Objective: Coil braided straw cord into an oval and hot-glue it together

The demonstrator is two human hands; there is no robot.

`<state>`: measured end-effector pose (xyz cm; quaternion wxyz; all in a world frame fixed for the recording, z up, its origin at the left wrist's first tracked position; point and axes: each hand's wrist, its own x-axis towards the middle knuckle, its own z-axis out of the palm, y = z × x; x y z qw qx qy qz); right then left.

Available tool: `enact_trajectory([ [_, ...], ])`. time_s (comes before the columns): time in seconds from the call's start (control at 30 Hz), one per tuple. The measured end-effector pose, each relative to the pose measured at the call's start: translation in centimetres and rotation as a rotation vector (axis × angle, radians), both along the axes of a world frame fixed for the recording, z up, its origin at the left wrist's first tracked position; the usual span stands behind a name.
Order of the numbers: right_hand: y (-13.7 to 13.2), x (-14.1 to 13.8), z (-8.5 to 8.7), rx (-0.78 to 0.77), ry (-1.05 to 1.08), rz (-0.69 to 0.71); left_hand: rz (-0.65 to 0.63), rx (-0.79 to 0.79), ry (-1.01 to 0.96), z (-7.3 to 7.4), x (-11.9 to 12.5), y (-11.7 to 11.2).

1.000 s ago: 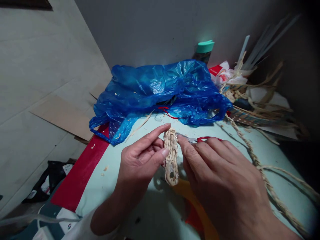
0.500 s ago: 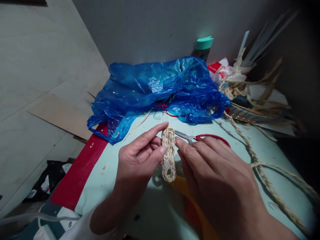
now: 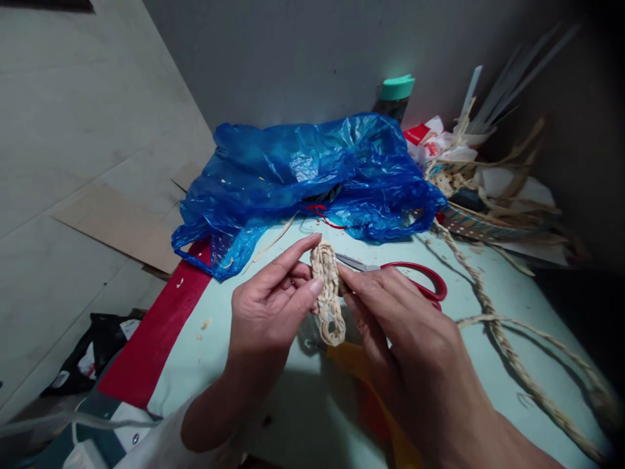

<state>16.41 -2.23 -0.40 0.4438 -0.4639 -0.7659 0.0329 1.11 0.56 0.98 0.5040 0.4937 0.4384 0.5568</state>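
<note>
A small oblong piece of coiled, braided straw (image 3: 333, 293) stands on end above the table, with a small hole near its lower end. My left hand (image 3: 266, 309) pinches its left side between thumb and fingers. From the right, my right hand (image 3: 415, 332) closes on the piece's right edge; its thumb is hidden. Scissors (image 3: 436, 286) with red handles lie behind my right hand, partly covered. Under the hands is a yellow-orange tool (image 3: 347, 359) with a thin metal end. A long straw braid (image 3: 488, 309) runs along the table on the right.
A crumpled blue plastic bag (image 3: 293, 166) fills the table's back. Behind it stands a bottle with a green lid (image 3: 398, 88). A basket (image 3: 481, 221) of straw strips sits at the back right. A power strip (image 3: 129, 423) is at the lower left, beside a red strip (image 3: 146, 352).
The straw piece has tilted and shifted slightly left and up. My right hand has drawn left and turned, its fingers closing at the piece's edge, uncovering more of the scissors' handles.
</note>
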Motion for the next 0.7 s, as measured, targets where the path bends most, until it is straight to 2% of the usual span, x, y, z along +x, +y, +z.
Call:
enact_trajectory([
  [0.23,-0.1,-0.5,-0.1,-0.040,0.002,0.013,0.114,0.065,0.063,0.5,0.4,-0.1],
  [0.43,-0.3,-0.7,0.0,-0.040,0.065,0.022,0.192,0.277,0.228,-0.3,0.5,-0.4],
  [0.5,-0.3,-0.8,-0.1,-0.046,0.079,0.027,0.202,0.302,0.275,-0.4,0.5,-0.4],
  [0.6,-0.2,-0.9,-0.4,-0.037,0.108,0.018,0.192,0.239,0.271,-0.2,0.6,-0.6],
  [0.7,-0.2,-1.2,-0.5,-0.011,0.124,-0.001,0.137,0.122,0.175,0.2,0.7,-0.8],
])
